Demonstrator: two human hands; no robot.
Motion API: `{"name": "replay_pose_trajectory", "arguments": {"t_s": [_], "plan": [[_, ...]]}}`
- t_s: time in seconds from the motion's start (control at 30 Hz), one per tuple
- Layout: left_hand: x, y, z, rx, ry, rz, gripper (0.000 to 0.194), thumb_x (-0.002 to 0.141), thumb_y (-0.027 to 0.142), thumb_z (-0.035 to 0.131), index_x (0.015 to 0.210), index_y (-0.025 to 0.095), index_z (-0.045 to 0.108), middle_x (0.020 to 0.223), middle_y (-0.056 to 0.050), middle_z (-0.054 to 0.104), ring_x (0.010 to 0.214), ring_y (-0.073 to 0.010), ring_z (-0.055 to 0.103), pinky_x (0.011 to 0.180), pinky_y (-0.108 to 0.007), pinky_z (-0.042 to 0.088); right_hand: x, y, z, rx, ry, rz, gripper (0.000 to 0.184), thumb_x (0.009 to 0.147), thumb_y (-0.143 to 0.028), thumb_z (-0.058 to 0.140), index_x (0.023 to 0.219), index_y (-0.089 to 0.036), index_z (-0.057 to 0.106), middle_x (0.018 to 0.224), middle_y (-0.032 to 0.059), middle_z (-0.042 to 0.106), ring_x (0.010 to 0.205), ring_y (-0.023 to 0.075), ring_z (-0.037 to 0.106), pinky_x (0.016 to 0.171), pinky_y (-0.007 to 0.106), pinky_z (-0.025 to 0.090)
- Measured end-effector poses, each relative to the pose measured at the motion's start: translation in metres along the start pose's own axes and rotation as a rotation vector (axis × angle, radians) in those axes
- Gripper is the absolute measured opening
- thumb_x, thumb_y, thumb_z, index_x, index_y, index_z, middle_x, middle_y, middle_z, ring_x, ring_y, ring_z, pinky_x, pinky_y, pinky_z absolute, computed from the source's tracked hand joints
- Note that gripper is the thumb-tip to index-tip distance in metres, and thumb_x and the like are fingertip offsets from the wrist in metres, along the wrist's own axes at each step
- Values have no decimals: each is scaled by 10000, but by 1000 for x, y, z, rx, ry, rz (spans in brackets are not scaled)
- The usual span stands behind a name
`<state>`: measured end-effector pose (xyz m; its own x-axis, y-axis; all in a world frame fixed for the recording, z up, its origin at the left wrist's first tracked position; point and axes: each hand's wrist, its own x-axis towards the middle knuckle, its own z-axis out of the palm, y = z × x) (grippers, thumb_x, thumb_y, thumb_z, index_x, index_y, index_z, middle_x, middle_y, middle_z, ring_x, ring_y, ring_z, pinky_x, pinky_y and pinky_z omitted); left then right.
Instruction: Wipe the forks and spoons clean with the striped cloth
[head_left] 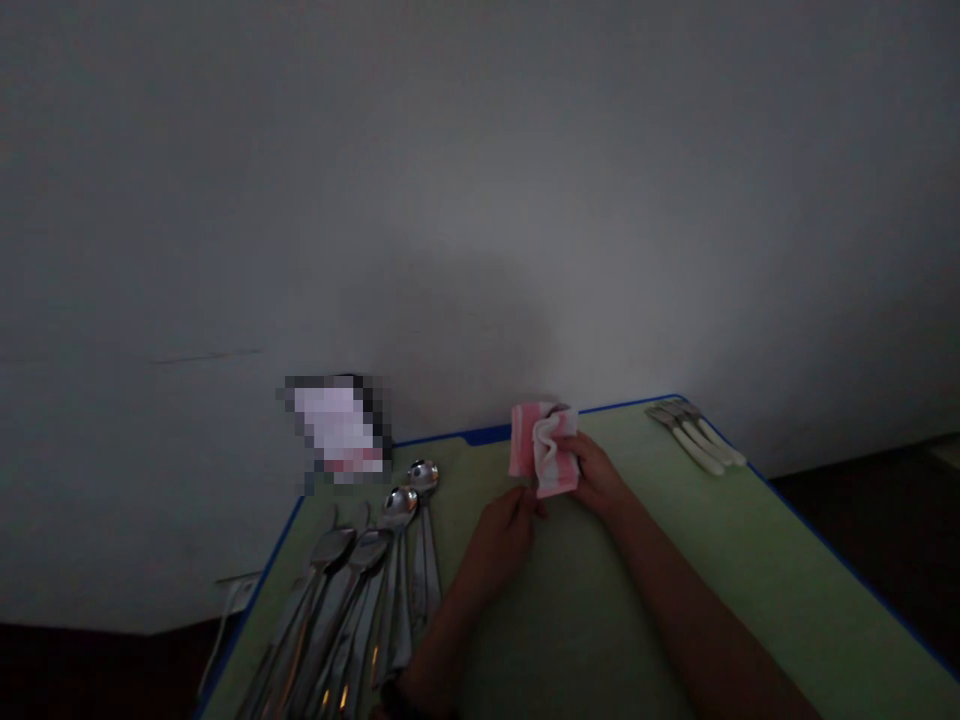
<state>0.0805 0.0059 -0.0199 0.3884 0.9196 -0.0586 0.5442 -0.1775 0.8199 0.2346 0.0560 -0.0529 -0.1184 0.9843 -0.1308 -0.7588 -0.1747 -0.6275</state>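
Over green tabletop (750,570), pink cloth (544,450) between hands (592,475), long axis forward

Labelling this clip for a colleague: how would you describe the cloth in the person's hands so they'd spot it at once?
On the green table with a blue edge, look near the far edge, between the long steel spoons and the white-handled cutlery. There the person's left hand and right hand hold a crumpled pink-and-white cloth. Unlike its metal neighbours, it is soft, folded fabric.
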Motion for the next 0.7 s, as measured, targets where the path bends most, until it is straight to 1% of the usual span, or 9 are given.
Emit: {"name": "replay_pose_trajectory", "arguments": {"t_s": [0.07, 0.13, 0.2, 0.27, 0.37, 0.4, 0.5, 0.57, 0.7], "plan": [[-5, 7, -14, 10, -72, 36, 371, 879, 347, 293, 724, 170, 580, 567, 10, 516, 566, -133, 515, 548, -227, 373, -4, -4, 4, 62, -45, 43, 212, 724, -292, 651, 864, -133, 646, 793, 33, 708, 694, 141, 650, 660, 251, 512], [-12, 13, -31, 30, -108, 64, 338, 881, 355, 308, 817, 177, 589, 602, 15, 531, 572, -126, 511, 546, -222, 367, -7, -6, 9, 120, -92, 79, 252, 778, -375, 586, 878, -150, 639, 822, 35, 708, 740, 151, 653, 709, 286, 514], [-21, 19, -48, 68, -75, 54, 340, 902, 359, 271, 921, 176, 558, 619, 18, 526, 563, -131, 500, 534, -232, 348, -11, -8, 15, 188, -126, 83, 198, 806, -363, 556, 863, -190, 632, 810, -5, 709, 729, 128, 651, 724, 278, 512], [-32, 27, -64, 245, -17, 25, 301, 897, 358, 303, 875, 175, 541, 648, 6, 539, 584, -141, 510, 553, -245, 343, -15, -9, 24, 250, -149, 74, 146, 824, -334, 536, 833, -220, 627, 783, -48, 707, 701, 98, 646, 709, 247, 511], [-50, 41, -85, 346, -42, 39, 292, 892, 390, 320, 857, 192, 532, 681, -3, 562, 611, -154, 525, 560, -251, 355, -23, -15, 43, 287, -191, 93, 149, 837, -327, 520, 837, -225, 629, 785, -53, 706, 709, 94, 647, 695, 241, 513], [-55, 46, -92, 344, -45, 48, 293, 895, 400, 317, 906, 202, 532, 726, -9, 584, 649, -161, 544, 586, -257, 371, -26, -19, 50, 287, -212, 105, 144, 834, -322, 525, 849, -226, 631, 788, -50, 705, 723, 99, 649, 708, 251, 513], [-67, 54, -106, 377, 36, 1, 309, 901, 413, 300, 994, 221, 524, 839, -37, 625, 771, -195, 591, 680, -292, 405, -37, -31, 73, 182, -256, 120, 167, 811, -327, 561, 898, -207, 637, 859, -22, 705, 795, 122, 649, 784, 289, 502], [-70, 55, -111, 414, 82, -53, 326, 899, 435, 300, 1016, 225, 521, 862, -48, 637, 802, -215, 602, 703, -312, 411, -47, -39, 88, 79, -251, 66, 207, 806, -335, 569, 918, -176, 640, 905, 2, 699, 817, 128, 642, 832, 297, 484], [-77, 56, -117, 434, 63, -22, 342, 907, 442, 280, 967, 226, 538, 896, -50, 642, 834, -215, 601, 722, -315, 415, -69, -47, 111, 34, -279, -23, 187, 765, -341, 611, 901, -217, 643, 887, -39, 691, 847, 101, 624, 905, 268, 438]]}}
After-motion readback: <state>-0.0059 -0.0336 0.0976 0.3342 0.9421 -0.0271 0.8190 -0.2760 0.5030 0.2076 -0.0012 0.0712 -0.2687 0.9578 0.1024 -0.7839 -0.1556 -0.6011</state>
